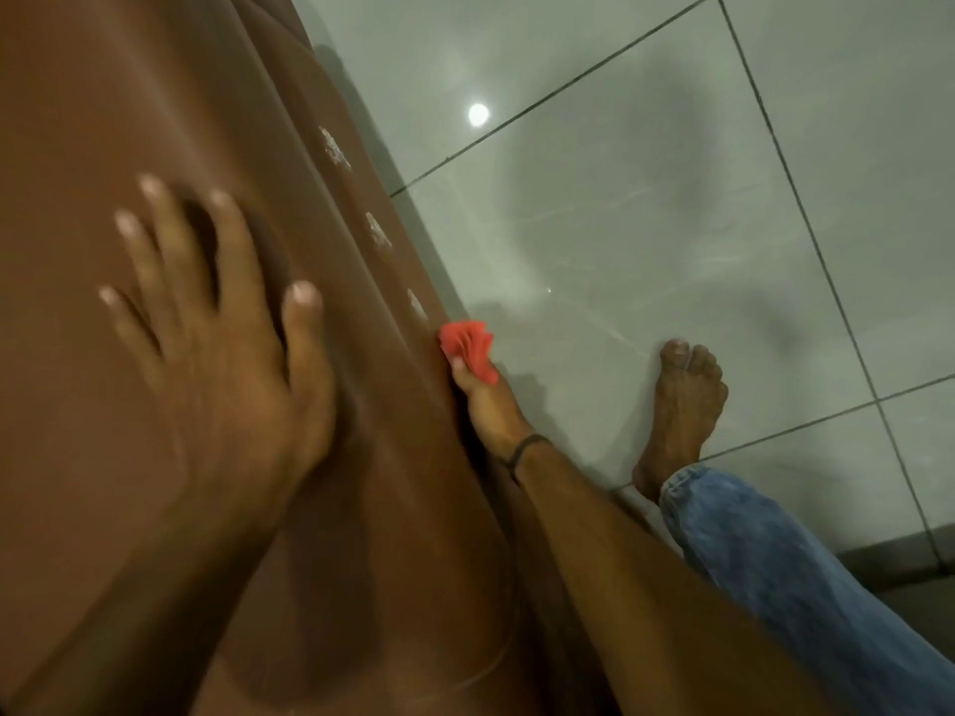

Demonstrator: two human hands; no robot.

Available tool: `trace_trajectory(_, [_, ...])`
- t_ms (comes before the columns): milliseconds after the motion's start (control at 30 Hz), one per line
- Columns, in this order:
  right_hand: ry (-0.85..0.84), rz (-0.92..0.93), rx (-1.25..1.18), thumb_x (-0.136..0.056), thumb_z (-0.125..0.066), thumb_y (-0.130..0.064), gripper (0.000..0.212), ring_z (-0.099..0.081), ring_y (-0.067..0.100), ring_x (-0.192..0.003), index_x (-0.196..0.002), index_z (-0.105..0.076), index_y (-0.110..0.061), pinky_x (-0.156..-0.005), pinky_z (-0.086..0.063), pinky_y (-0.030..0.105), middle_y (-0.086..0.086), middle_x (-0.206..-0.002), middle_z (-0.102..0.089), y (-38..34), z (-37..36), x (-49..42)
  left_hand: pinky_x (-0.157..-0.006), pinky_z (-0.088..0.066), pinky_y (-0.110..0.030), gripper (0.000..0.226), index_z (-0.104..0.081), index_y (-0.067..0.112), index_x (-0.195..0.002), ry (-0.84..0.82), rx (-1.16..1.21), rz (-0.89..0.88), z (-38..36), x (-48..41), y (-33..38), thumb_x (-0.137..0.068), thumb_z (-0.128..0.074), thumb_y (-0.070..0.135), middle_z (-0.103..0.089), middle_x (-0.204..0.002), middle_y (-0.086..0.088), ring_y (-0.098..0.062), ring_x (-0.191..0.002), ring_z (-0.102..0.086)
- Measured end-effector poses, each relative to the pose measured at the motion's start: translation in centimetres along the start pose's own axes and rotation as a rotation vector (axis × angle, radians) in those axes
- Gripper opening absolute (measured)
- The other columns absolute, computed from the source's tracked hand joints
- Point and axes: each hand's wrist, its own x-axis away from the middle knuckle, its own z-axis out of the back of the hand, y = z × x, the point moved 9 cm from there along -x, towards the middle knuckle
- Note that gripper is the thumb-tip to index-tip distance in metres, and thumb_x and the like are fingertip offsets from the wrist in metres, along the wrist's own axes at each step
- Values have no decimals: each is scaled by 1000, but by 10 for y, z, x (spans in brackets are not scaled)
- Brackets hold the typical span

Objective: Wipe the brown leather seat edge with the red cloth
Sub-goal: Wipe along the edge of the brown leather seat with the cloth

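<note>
The brown leather seat (pixel 103 121) fills the left half of the view, and its edge (pixel 393 323) runs diagonally from top centre down to the lower middle. My left hand (pixel 217 343) lies flat on the seat top with fingers spread, holding nothing. My right hand (pixel 488 405) reaches down over the seat edge and grips a small bunched red cloth (pixel 470 348), pressed against the side of the edge. A dark band circles that wrist. Most of the right hand's fingers are hidden behind the edge.
Several pale worn patches (pixel 380 232) dot the seat side above the cloth. To the right lies a glossy grey tiled floor (pixel 646 224) with dark grout lines. My bare foot (pixel 682 405) stands on it, with a blue denim trouser leg (pixel 775 560) at lower right.
</note>
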Motion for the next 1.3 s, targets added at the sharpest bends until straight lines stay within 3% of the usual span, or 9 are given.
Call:
trace_trajectory(133, [-72, 222, 137, -103, -49, -46, 66, -25, 17, -166, -162, -43, -18, -137, -15, 45, -2, -174, -35, -34, -35, 0, -133, -2, -66, 71, -11, 17, -174, 47, -42, -14, -7, -50, 0, -111, -34, 42, -2, -182, -19, -41, -169, 0])
trace_trajectory(233, [-68, 118, 25, -96, -56, -66, 74, -23, 10, -166, -161, -44, -33, -137, -13, 51, -14, -173, -36, 17, -12, 58, -133, -4, -66, 73, -11, 18, -174, 68, -62, 23, -13, -50, 5, -109, -38, 38, -3, -182, -19, -39, -169, -1])
trace_trajectory(433, [8, -11, -22, -112, -42, -10, 43, -29, 4, -151, -155, -50, -9, -125, -25, 4, -32, -146, -45, -8, -6, -16, -133, -8, -65, 70, -7, 18, -174, 80, -194, 36, -22, -52, 4, -111, -26, 42, -4, -182, -18, -36, -169, -3])
trace_trajectory(567, [-45, 109, 12, -108, -51, -28, 52, -41, 15, -156, -159, -49, -18, -136, -23, 43, -8, -163, -49, -47, -39, -24, -133, -12, -64, 72, -7, 18, -174, 105, -262, 35, -25, -52, 0, -111, -26, 45, -7, -182, -18, -35, -169, -7])
trace_trajectory(667, [-84, 93, -13, -101, -55, -48, 64, -33, 8, -162, -161, -44, -29, -136, -19, 44, -14, -170, -42, -20, -24, 31, -134, -12, -64, 72, -8, 18, -175, 112, -258, 21, -27, -52, 2, -110, -28, 44, -8, -182, -17, -34, -170, -7])
trace_trajectory(867, [11, -54, -34, -113, -42, -14, 44, -30, 24, -164, -157, -45, -19, -136, -23, 31, -2, -170, -38, -30, -16, -31, -134, -8, -63, 75, -7, 18, -175, 86, -258, 39, -32, -52, 0, -108, -28, 45, -6, -182, -16, -35, -170, -6])
trace_trajectory(1067, [-109, 91, -47, -105, -54, -47, 58, -41, 2, -156, -161, -43, -33, -134, -29, 31, -17, -167, -45, -58, -48, 13, -133, -4, -65, 77, -5, 16, -174, 37, -246, 36, -37, -53, -1, -107, -31, 44, -2, -182, -18, -37, -169, -2])
trace_trajectory(1200, [27, -97, -62, -113, -41, -14, 43, -22, 18, -166, -156, -46, -20, -137, -9, 33, -13, -170, -34, -23, -9, 14, -133, -3, -66, 79, -2, 17, -175, 27, -237, 40, -40, -52, -3, -107, -32, 44, 0, -181, -18, -35, -169, 1])
trace_trajectory(1300, [-3, -119, -29, -114, -38, -21, 46, -26, 22, -165, -160, -42, -20, -135, -15, 30, -9, -172, -30, -63, -34, -55, -132, -1, -66, 78, 2, 18, -174, 31, -219, 26, -46, -53, -3, -107, -29, 45, 0, -181, -19, -34, -168, 3])
